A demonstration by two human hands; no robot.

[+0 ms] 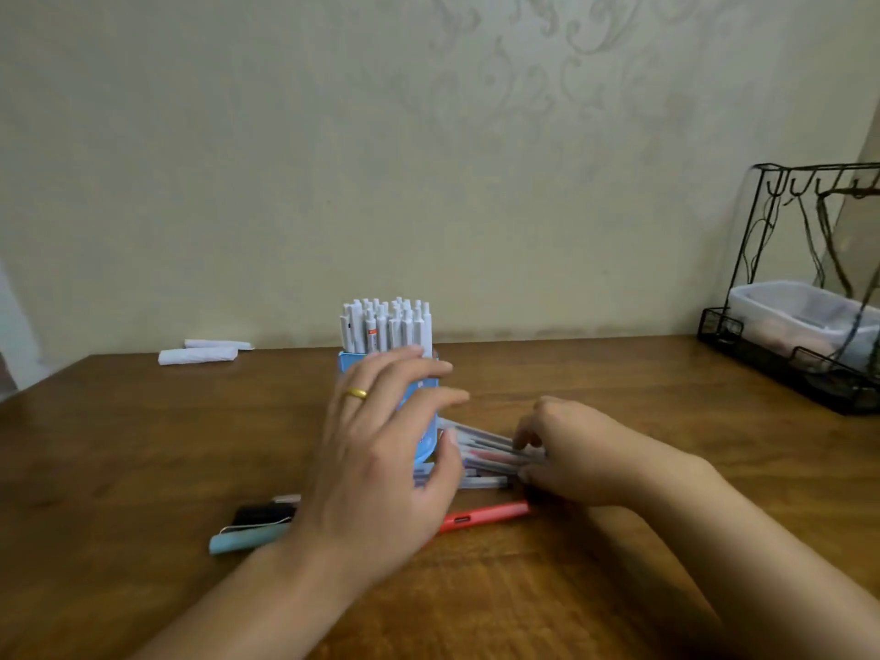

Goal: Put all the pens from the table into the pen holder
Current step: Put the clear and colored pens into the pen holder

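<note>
Blue pen holder (424,421) — white pens (385,323), red pen (485,515), brown table (143,445)

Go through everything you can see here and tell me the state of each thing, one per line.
Pen holder: upright, packed with white pens.
Left hand: fingers spread, in front of the holder; contact unclear.
Right hand: fingers curled onto the pen bundle.
Pen bundle: lying flat on the table, blurred.
Red pen: lying flat, untouched.
Teal pen: lying flat.
Wire rack: standing, holds a plastic container.

Right hand (566,450) gathers loose pens (490,452) beside blue holder (426,440).
</note>
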